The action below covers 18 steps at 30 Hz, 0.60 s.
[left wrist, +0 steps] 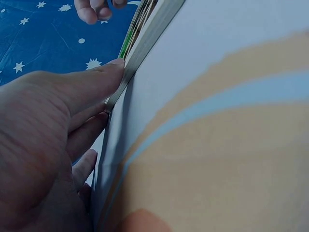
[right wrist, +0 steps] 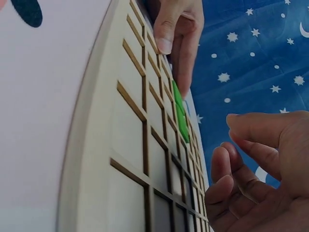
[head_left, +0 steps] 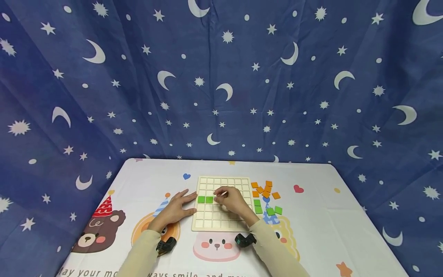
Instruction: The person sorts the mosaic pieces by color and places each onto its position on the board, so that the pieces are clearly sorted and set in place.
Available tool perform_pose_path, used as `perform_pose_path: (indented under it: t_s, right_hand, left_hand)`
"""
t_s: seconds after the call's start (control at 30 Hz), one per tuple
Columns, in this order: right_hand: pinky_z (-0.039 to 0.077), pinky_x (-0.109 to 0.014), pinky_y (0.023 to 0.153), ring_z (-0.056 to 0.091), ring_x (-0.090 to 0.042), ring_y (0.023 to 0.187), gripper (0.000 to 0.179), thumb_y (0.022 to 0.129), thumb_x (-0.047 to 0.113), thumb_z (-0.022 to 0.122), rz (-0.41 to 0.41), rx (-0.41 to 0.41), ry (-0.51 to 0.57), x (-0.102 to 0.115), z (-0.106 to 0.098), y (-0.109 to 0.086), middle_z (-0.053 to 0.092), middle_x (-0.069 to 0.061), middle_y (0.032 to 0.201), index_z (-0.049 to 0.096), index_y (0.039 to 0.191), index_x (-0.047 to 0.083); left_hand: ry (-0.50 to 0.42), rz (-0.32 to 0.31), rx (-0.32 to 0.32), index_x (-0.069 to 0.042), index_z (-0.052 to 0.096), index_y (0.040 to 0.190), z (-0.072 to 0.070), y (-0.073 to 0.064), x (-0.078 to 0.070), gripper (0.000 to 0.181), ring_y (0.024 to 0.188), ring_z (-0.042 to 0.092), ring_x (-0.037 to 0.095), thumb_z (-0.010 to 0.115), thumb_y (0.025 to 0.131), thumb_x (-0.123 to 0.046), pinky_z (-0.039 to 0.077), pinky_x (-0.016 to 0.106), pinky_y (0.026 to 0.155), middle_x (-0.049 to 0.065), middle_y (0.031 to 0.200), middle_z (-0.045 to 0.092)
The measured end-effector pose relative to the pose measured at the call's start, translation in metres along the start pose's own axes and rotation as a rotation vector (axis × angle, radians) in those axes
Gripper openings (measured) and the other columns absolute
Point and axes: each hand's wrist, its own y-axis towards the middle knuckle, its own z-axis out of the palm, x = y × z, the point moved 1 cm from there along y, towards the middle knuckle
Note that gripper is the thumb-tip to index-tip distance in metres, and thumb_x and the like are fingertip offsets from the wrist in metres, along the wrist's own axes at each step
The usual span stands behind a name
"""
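Note:
A cream wooden grid board [head_left: 221, 225] lies flat on the table. Two green square tiles [head_left: 205, 199] sit side by side in a row at its left edge. My left hand [head_left: 177, 207] rests beside the board, its fingertips at the left edge; in the left wrist view the thumb [left wrist: 94, 87] touches the board's side. Over the middle of the grid hovers my right hand [head_left: 232, 200], just right of the green tiles. In the right wrist view its fingers [right wrist: 253, 181] are loosely bent, with nothing between thumb and fingertips.
Right of the board lie several loose orange tiles [head_left: 266, 194], with several green tiles [head_left: 258, 209] nearer me. The white tablecloth [head_left: 311, 231] has printed animals and lettering. Behind the table hangs a blue curtain [head_left: 242, 96] with moons and stars.

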Motion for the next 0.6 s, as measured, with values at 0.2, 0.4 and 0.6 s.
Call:
perform_pose_path:
  t_s: [0.2, 0.4, 0.6]
  right_hand:
    - [0.051, -0.027, 0.067, 0.062, -0.013, 0.078, 0.017, 0.089, 0.016, 0.071, -0.028, -0.024, -0.008, 0.002, -0.011, -0.002, 0.071, -0.003, 0.094, 0.073, 0.105, 0.009]
    - [0.052, -0.028, 0.069, 0.062, -0.015, 0.084, 0.017, 0.09, 0.017, 0.071, -0.024, -0.051, 0.011, 0.003, -0.021, -0.005, 0.07, -0.001, 0.096, 0.072, 0.105, 0.009]
    - [0.052, -0.028, 0.069, 0.062, -0.014, 0.084, 0.016, 0.09, 0.017, 0.072, -0.024, -0.084, 0.015, 0.004, -0.033, -0.011, 0.071, 0.0, 0.097, 0.073, 0.104, 0.01]
  left_hand:
    - [0.0, 0.015, -0.01, -0.018, 0.053, 0.143, 0.0, 0.001, 0.001, 0.063, 0.15, 0.021, 0.041, 0.075, 0.087, -0.033, 0.022, 0.066, 0.116, 0.005, 0.156, 0.042]
    - [-0.003, 0.02, -0.007, -0.018, 0.053, 0.143, 0.0, 0.0, 0.0, 0.063, 0.15, 0.02, 0.041, 0.075, 0.086, -0.034, 0.021, 0.066, 0.116, 0.005, 0.156, 0.042]
    - [0.002, 0.019, -0.008, -0.018, 0.053, 0.144, 0.0, 0.0, 0.001, 0.063, 0.149, 0.019, 0.044, 0.075, 0.086, -0.034, 0.021, 0.067, 0.116, 0.008, 0.157, 0.04]
